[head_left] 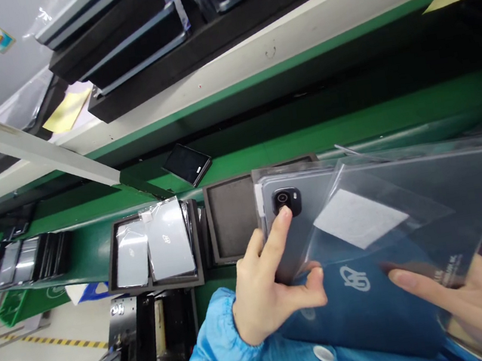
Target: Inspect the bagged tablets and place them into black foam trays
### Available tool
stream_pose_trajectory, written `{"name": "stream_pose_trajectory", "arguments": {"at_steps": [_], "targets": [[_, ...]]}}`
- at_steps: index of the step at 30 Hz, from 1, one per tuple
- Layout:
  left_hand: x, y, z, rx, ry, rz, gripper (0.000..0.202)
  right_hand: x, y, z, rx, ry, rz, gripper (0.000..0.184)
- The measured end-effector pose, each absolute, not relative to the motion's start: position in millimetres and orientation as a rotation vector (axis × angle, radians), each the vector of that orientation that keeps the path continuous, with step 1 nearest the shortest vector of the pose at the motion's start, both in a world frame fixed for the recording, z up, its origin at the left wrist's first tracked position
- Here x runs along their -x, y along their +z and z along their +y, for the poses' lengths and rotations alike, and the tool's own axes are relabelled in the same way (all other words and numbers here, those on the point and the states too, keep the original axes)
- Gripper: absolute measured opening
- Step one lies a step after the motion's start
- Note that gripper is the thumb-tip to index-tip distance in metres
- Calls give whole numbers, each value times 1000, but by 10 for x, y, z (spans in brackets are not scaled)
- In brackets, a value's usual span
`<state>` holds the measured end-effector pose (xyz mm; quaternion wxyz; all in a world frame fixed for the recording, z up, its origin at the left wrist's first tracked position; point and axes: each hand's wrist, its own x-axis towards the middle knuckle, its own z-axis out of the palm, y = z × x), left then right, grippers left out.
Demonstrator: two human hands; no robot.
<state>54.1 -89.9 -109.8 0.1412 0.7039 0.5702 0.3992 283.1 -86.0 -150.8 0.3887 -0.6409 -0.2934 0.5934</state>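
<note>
A grey tablet [301, 220] with a round camera bump at one corner is held up in front of me, partly covered by a clear plastic film [407, 198] bearing a white label. My left hand [274, 278] pinches the tablet's edge, its index fingertip just beside the camera bump. My right hand [473, 309] holds the lower edge of the film, with its index finger stretched across a dark blue surface [359, 307] printed with a pale logo. That surface's nature is hidden by the film and my hands.
A black tray [112, 272] holds two bagged pale tablets, next to a dark foam tray [231, 218]. A black tablet [187, 164] lies on the green conveyor [307, 140]. Black foam trays stand on a white shelf above. Machinery and a yellow-and-black floor stripe lie at lower left.
</note>
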Motion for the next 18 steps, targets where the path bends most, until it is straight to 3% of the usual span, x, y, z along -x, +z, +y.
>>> {"name": "stream_pose_trajectory", "arguments": {"at_steps": [5, 9, 11, 15, 18], "targets": [[-551, -1086, -904, -1821, 1140, 1552, 111, -2821, -1483, -833, 1615, 1483, -696, 33], [-444, -1146, -872, -1754, 1204, 1399, 106, -2822, -1509, -848, 1596, 1529, -683, 31], [-363, -1148, -802, -1768, 1372, 1341, 92, -2825, -1535, -866, 1588, 1533, -690, 31], [-310, -1038, -599, -1889, 1754, 1390, 27, -2820, -1559, -882, 1618, 1533, -635, 35], [-395, -973, -486, -1913, 1851, 1461, 20, -2815, -1542, -861, 1663, 1493, -561, 37]]}}
